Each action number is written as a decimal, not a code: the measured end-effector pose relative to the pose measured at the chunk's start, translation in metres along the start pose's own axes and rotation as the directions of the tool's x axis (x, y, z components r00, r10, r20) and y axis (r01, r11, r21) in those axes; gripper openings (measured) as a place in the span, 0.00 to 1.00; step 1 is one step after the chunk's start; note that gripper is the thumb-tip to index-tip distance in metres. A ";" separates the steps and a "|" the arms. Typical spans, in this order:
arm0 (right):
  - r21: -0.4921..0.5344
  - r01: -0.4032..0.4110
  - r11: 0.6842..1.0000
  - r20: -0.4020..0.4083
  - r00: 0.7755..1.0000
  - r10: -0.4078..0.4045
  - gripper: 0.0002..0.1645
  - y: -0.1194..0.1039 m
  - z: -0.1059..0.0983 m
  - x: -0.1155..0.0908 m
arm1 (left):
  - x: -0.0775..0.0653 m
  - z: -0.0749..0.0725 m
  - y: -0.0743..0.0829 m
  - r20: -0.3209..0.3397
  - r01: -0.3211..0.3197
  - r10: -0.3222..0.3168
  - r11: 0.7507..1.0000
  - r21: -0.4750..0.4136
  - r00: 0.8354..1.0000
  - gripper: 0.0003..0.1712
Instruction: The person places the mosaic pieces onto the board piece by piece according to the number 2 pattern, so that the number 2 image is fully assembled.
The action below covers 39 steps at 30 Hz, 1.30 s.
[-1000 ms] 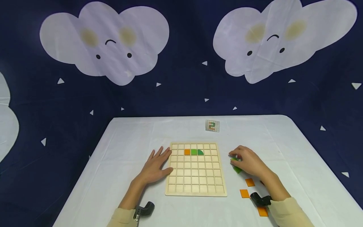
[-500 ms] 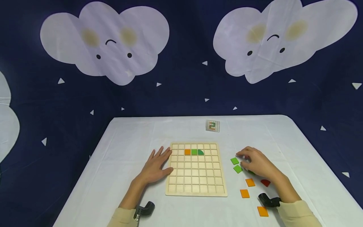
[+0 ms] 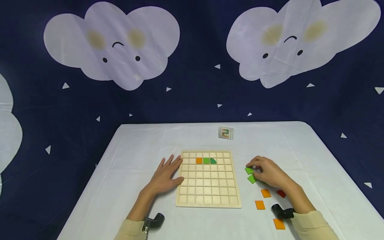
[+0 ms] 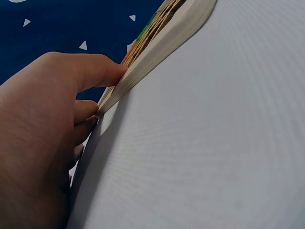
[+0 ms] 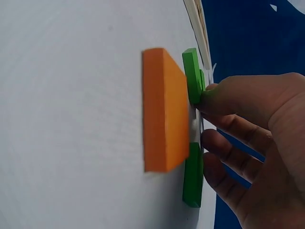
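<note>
My left hand (image 3: 166, 176) lies spread at the left edge of a wooden grid board (image 3: 208, 203); its thumb and fingertips touch the rim. The board's second row bears an orange square tile (image 3: 199, 160), a green square tile (image 3: 206, 160) and a dark green quarter-round tile (image 3: 213, 161). Right of the board, my right hand (image 3: 268, 171) has its index finger and thumb at opposite corners of a light green square tile (image 3: 249, 170), pinching it on the table. Another light green tile (image 3: 251, 179) lies just nearer. In the right wrist view, a further green tile (image 5: 193, 176) lies below the fingers.
Orange square tiles (image 3: 260, 205) and a red tile (image 3: 281, 193) lie on the white table near my right forearm. A small pattern card (image 3: 225, 133) lies behind the board. A dark blue cloth with clouds hangs behind the table.
My right hand drew back right from the light green tiles, uncovering them, then came forward left to the farther one. My left hand stays at the board.
</note>
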State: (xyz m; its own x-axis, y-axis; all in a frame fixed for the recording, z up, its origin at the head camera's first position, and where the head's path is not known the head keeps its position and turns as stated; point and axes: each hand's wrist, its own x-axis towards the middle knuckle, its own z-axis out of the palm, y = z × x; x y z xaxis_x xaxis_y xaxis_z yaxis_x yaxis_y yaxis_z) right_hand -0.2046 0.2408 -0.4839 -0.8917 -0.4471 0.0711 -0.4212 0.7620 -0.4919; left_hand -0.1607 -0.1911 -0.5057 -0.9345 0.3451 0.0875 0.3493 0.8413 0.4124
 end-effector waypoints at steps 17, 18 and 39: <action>-0.002 -0.024 1.000 0.002 1.000 0.024 0.17 -0.001 0.002 0.001 | 0.001 0.000 0.000 -0.003 -0.003 0.003 1.000 0.002 1.000 0.44; 0.001 -0.026 1.000 0.001 1.000 0.026 0.17 -0.002 0.002 0.002 | 0.001 0.000 0.000 -0.002 -0.002 0.002 1.000 0.003 1.000 0.44; 0.058 0.015 0.998 -0.030 0.999 -0.013 0.17 -0.018 0.007 0.012 | 0.000 -0.001 0.001 0.000 -0.002 0.002 1.000 0.004 1.000 0.44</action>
State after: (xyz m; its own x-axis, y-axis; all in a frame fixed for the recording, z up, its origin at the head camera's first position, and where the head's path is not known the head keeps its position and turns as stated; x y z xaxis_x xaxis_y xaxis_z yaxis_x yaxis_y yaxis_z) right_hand -0.2069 0.2182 -0.4802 -0.8907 -0.4426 0.1036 -0.4239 0.7267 -0.5406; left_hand -0.1602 -0.1908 -0.5045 -0.9339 0.3464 0.0887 0.3513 0.8425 0.4083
